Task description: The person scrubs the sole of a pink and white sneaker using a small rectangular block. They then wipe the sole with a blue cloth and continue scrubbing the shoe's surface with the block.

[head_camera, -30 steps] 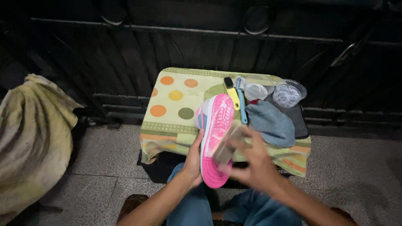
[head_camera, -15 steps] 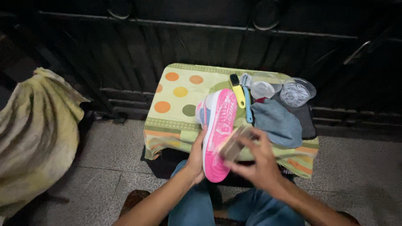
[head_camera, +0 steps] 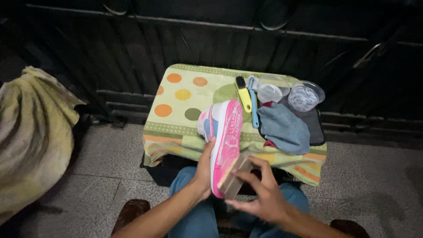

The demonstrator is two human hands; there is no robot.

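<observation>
Both hands are busy: my left hand (head_camera: 203, 169) grips the pink shoe (head_camera: 224, 141) at the table's (head_camera: 176, 105) near edge, my right hand (head_camera: 260, 194) clasps a wooden brush (head_camera: 233, 178) against its sole. Two clear cups (head_camera: 288, 91) stand far right, contents indistinct.

Yellow brush (head_camera: 243, 94), clear cups (head_camera: 306, 95), cloth (head_camera: 283, 127)

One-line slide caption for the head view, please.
Left hand holds a pink-soled sneaker sole-up while right hand presses a wooden brush against it, beside a polka-dot-covered table.
</observation>
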